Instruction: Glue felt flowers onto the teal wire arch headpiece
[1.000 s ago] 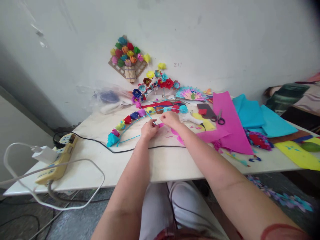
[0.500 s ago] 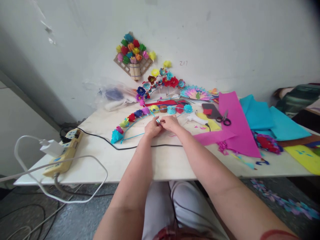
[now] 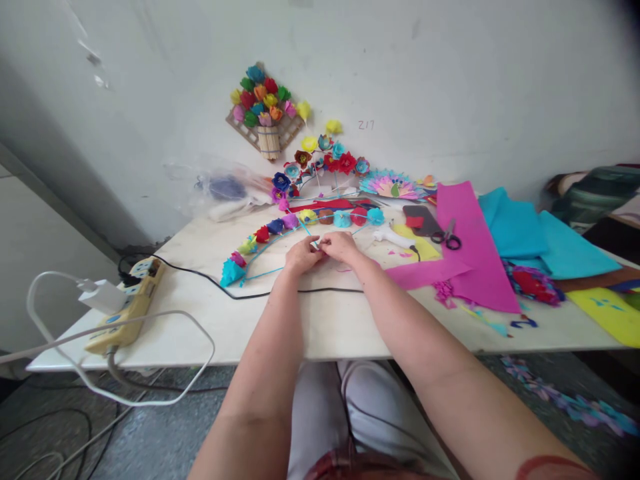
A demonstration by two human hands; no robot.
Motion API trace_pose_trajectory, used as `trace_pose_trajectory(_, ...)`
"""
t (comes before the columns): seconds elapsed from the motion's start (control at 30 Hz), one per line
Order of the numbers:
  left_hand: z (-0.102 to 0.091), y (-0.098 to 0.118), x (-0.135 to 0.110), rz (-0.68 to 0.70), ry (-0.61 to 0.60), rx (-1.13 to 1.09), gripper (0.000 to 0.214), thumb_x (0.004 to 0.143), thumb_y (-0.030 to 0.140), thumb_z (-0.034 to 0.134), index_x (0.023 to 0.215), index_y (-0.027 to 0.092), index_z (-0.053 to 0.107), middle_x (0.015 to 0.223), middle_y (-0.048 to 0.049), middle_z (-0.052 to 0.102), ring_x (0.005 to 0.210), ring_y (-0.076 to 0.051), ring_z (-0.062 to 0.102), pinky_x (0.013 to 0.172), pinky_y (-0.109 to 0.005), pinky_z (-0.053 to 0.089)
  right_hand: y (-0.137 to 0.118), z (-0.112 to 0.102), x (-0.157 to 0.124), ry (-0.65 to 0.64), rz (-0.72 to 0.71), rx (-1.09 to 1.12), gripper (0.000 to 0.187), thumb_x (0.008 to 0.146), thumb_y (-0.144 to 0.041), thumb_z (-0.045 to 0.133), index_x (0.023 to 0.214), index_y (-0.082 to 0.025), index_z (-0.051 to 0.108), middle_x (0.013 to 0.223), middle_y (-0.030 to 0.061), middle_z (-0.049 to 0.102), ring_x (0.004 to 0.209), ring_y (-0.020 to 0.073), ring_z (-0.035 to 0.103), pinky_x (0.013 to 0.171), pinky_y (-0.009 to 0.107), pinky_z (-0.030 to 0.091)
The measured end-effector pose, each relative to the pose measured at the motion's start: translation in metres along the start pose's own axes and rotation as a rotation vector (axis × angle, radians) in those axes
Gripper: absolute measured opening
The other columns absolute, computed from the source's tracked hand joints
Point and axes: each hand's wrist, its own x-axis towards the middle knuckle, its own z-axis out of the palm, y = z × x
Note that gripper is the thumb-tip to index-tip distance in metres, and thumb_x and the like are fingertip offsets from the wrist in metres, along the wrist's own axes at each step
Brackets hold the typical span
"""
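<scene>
A half-round arch of blue rods [image 3: 265,273] lies on the table, its curve lined with cloth flowers [image 3: 275,226] in several colours. My left hand [image 3: 301,254] is closed around the place where its thin blue rods meet, near the middle of the straight side. Close by on the right, my right hand [image 3: 340,247] pinches with its fingertips almost touching the left ones. What sits between those right fingertips is too small and hidden to make out. A white glue gun [image 3: 395,236] lies just right of the arch.
Scissors [image 3: 449,237] and a dark phone [image 3: 423,222] lie near a large pink sheet [image 3: 480,260]. Blue sheets [image 3: 515,223] are further right. A power strip [image 3: 127,310] stands at left, and a black cable [image 3: 195,270] runs across the table. Flower pieces [image 3: 345,162] stand behind.
My left hand has shifted very slightly left, leaving a small gap between the fingertips of the two hands. The arch and other things keep their places; the view moved a little.
</scene>
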Motion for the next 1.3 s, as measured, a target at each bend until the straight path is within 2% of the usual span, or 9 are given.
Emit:
trace_pose_trajectory(0.27,0.0,-0.002,0.001,-0.022,-0.017,-0.139,0.046,0.066,0.031,0.054,0.112,0.022,0.053,0.064,0.0021,0.062,0.062,-0.012,0.057,0.064,-0.022,0.042,-0.001,-0.001,-0.001,0.017,0.005,0.041,0.023,0.075,-0.036,0.044,0.077,-0.025,0.065,0.078,-0.0013,0.066,0.08,0.0141,0.055,0.079,0.029,0.03)
trace_pose_trajectory(0.53,0.0,-0.006,0.002,0.007,-0.048,-0.371,0.048,0.065,0.032,0.055,0.11,0.016,0.054,0.065,-0.0006,0.061,0.056,-0.011,0.054,0.059,-0.022,0.042,0.005,-0.012,-0.006,0.209,0.039,0.088,0.025,0.075,-0.033,0.043,0.071,-0.022,0.065,0.074,0.0004,0.066,0.078,0.016,0.054,0.086,0.034,0.023)
trace_pose_trajectory(0.63,-0.002,-0.007,0.002,0.014,-0.06,-0.431,0.046,0.066,0.032,0.051,0.109,0.014,0.055,0.066,-0.002,0.061,0.06,-0.012,0.054,0.06,-0.023,0.042,0.01,-0.016,-0.008,0.24,-0.031,0.109,0.022,0.074,-0.03,0.047,0.071,-0.021,0.066,0.077,0.0008,0.066,0.08,0.0167,0.055,0.087,0.034,0.023)
trace_pose_trajectory(0.8,-0.005,-0.009,0.001,0.07,-0.085,-0.531,0.043,0.071,0.03,0.037,0.107,0.014,0.055,0.066,-0.0036,0.063,0.066,-0.014,0.055,0.059,-0.022,0.041,0.015,-0.021,-0.013,0.213,-0.199,0.137,0.016,0.07,-0.029,0.053,0.073,-0.022,0.067,0.079,-0.0002,0.067,0.082,0.0175,0.055,0.089,0.037,0.022)
trace_pose_trajectory(1.0,-0.005,-0.005,0.0,-0.034,-0.093,-0.591,0.044,0.067,0.024,0.037,0.106,0.015,0.055,0.064,-0.0032,0.062,0.061,-0.012,0.055,0.051,-0.02,0.039,0.008,-0.025,-0.017,0.16,-0.38,0.074,0.024,0.064,-0.032,0.059,0.085,-0.023,0.066,0.091,0.0011,0.066,0.093,0.0208,0.052,0.09,0.039,0.021)
trace_pose_trajectory(1.13,-0.006,-0.001,-0.002,-0.061,-0.098,-0.606,0.049,0.065,0.02,0.035,0.11,0.014,0.053,0.067,-0.0039,0.063,0.061,-0.012,0.055,0.051,-0.019,0.039,0.009,-0.02,-0.015,0.127,-0.412,0.025,0.022,0.069,-0.026,0.055,0.087,-0.023,0.067,0.089,0.0025,0.066,0.089,0.0196,0.054,0.085,0.036,0.028)
trace_pose_trajectory(1.3,-0.01,-0.002,-0.001,0.039,-0.045,-0.456,0.044,0.063,0.022,0.035,0.096,0.011,0.062,0.078,-0.0063,0.064,0.068,-0.013,0.053,0.056,-0.021,0.041,0.012,-0.016,-0.012,0.11,-0.412,0.03,0.026,0.073,-0.015,0.048,0.086,-0.023,0.068,0.089,0.0014,0.067,0.086,0.0165,0.057,0.08,0.028,0.034)
